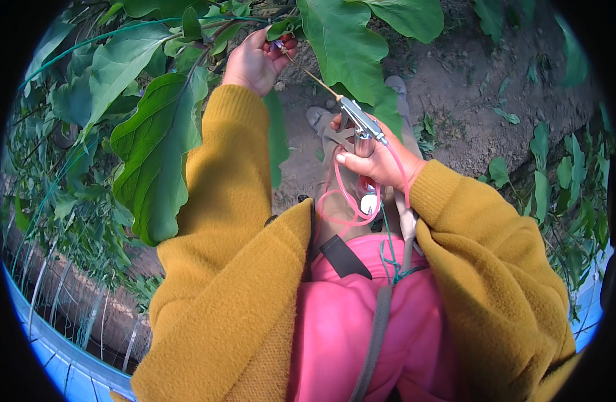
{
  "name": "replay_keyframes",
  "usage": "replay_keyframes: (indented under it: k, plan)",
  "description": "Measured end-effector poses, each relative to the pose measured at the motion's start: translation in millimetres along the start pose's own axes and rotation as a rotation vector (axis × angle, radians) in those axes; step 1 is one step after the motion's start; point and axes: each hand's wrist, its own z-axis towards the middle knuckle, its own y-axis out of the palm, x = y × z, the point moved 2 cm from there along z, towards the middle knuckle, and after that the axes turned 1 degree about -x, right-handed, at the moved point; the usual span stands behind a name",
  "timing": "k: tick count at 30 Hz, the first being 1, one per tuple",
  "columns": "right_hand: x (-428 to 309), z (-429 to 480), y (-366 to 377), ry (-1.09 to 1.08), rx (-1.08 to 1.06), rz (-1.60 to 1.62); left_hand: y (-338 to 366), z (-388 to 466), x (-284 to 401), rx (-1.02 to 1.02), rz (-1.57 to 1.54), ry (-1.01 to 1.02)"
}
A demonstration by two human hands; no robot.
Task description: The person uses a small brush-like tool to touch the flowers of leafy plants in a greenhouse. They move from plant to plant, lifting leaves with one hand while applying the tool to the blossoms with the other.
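My left hand [255, 60] reaches up among the leaves, its fingers curled around a small purple eggplant flower [277, 45]. Red stains mark those fingertips. My right hand [388, 158] grips a metal trigger spray gun [358, 118] in front of my legs. From its front, a long thin brass nozzle tube [313, 75] points up and left, its tip right at the flower. Pink tubing [398, 168] runs from the gun's rear end and hangs in loops. Below the hand is a clear container with a white cap [369, 204], partly hidden by the tubing.
Broad eggplant leaves [152, 151] hang beside my left sleeve, and a large leaf [343, 45] hangs over the nozzle. A green string [112, 32] crosses the plants. Bare soil [469, 95] lies ahead, with more plants [554, 176] at right. A grey strap [376, 341] crosses my pink garment.
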Motion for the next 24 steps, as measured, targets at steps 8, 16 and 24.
replay_keyframes:
  k: [8, 16, 24]
  plan:
    - [-21, -9, -21, -0.062, -0.137, -0.034, -17, 5, -6, 0.132, -0.100, 0.005]
    - [-23, -20, -34, 0.099, -0.170, 0.269, -33, 10, -17, 0.192, -0.322, 0.038]
    - [-48, -44, -40, 0.260, -0.143, 0.583, -41, 4, -19, 0.391, -0.465, 0.171]
